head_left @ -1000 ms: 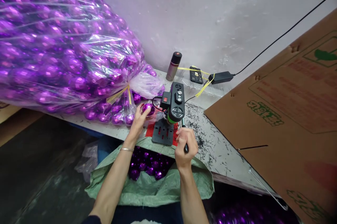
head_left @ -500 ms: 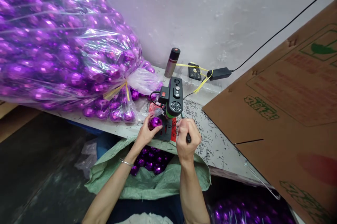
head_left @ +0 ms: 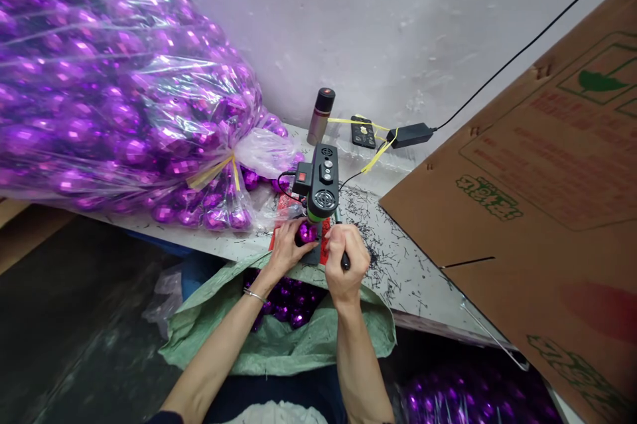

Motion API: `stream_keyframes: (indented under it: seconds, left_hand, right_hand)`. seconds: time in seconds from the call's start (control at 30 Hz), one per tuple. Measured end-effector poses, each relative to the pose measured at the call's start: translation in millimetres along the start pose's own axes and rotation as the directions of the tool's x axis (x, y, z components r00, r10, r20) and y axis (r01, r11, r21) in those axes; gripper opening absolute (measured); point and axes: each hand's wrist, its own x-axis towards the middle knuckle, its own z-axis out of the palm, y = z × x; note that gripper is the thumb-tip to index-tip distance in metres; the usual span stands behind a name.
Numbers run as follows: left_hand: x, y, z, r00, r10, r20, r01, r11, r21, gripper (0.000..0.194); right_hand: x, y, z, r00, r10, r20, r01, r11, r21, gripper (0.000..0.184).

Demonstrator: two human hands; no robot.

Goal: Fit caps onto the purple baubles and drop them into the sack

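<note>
My left hand (head_left: 287,246) grips a shiny purple ball (head_left: 307,232) and holds it on the base plate under the head of a small black bench drill (head_left: 322,183). My right hand (head_left: 344,262) is closed round the drill's black lever handle (head_left: 344,263), just right of the ball. A red mat (head_left: 326,248) shows beneath the plate. The machine stands near the front edge of a white table (head_left: 398,278) strewn with dark shavings.
A huge clear bag of purple balls (head_left: 109,105) fills the left. A green sack (head_left: 279,338) with more balls hangs below the table edge. A large cardboard sheet (head_left: 537,198) leans at the right. A flask (head_left: 319,115), remote (head_left: 361,133) and power adapter (head_left: 409,135) lie by the wall.
My left hand carried the purple ball from beside the clear bag to under the drill head. My right hand stayed on the lever handle.
</note>
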Motion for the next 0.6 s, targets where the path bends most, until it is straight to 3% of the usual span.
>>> stream_keyframes:
  seconds: [0.17, 0.37, 0.6]
  left_hand:
    - [-4, -5, 4.8, 1.000, 0.011, -0.028, -0.012, 1.000, -0.012, 0.056]
    - [-5, -7, 6.3, 0.998, 0.027, -0.052, -0.026, 1.000, 0.008, 0.058]
    - [-6, -8, 7.1, 0.997, 0.046, -0.061, -0.045, 0.999, 0.028, 0.059]
  right_hand:
    - [-12, 7, 3, 1.000, -0.021, 0.005, 0.021, 1.000, 0.014, 0.025]
    - [-37, 27, 17, 0.991, -0.112, -0.067, 0.114, 0.993, 0.028, 0.026]
    - [-52, 38, 27, 0.989, -0.073, -0.125, 0.081, 0.995, 0.061, 0.026]
